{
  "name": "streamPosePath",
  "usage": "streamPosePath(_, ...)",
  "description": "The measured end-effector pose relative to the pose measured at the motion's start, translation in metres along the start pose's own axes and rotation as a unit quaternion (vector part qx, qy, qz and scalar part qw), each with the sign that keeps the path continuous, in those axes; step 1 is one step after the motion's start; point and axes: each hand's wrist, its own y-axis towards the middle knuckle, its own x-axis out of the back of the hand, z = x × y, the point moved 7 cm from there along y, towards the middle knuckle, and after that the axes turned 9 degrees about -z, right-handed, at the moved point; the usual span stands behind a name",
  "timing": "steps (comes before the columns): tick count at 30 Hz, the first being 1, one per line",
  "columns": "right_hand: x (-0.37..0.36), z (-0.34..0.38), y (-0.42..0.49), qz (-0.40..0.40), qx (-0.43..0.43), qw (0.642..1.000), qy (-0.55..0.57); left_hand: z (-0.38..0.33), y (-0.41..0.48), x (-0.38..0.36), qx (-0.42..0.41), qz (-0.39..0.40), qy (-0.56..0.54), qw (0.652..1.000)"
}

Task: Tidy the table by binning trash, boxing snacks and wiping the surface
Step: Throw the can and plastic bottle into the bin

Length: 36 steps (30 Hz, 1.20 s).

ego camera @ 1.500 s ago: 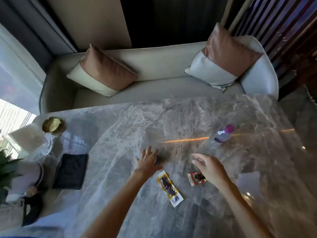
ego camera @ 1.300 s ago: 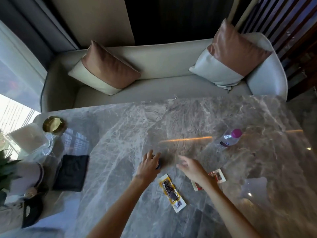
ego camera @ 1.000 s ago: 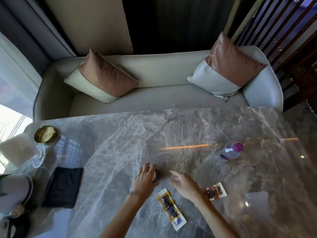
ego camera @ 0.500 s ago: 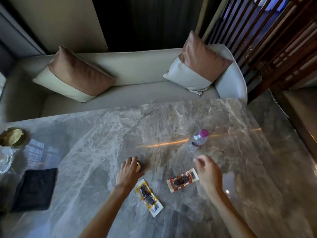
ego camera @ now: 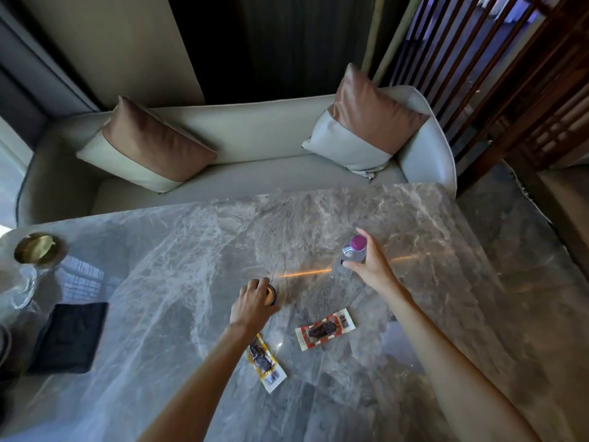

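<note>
Right hand (ego camera: 369, 266) pinches the small clear purple-capped plastic bottle (ego camera: 353, 253) at its shoulder; it looks light and crushable. Left hand (ego camera: 251, 306) cups a small round tin (ego camera: 271, 295).

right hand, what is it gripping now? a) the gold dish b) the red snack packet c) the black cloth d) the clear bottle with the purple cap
d: the right hand is closed around the clear bottle just under its purple cap, and the red snack packet lies untouched on the marble table.
</note>
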Motion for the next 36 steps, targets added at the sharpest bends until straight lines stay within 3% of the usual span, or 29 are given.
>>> streamPosePath(7,-0.007,-0.008,-0.01,-0.017,-0.03,0.999,-0.018,0.017,-0.016,0.015,0.012,-0.017,-0.005,1.0)
streamPosePath(12,-0.018,0.02,-0.046,-0.01,-0.023,0.998,0.053,0.046,-0.035,0.031,0.029,-0.043,-0.029,0.998)
streamPosePath(17,-0.066,0.051,-0.1,0.056,-0.077,0.982,0.166,0.092,-0.082,0.058,0.058,-0.1,-0.067,0.991)
streamPosePath(22,-0.144,0.099,-0.175,0.136,-0.134,0.955,0.226,0.181,-0.165,0.083,0.119,-0.162,-0.11,0.973)
streamPosePath(32,-0.33,0.22,-0.377,0.35,-0.15,0.886,0.264,0.395,-0.414,0.117,0.278,-0.29,-0.137,0.905)
streamPosePath(36,-0.395,0.258,-0.457,0.422,-0.142,0.858,0.257,0.469,-0.518,0.113,0.38,-0.321,-0.159,0.853)
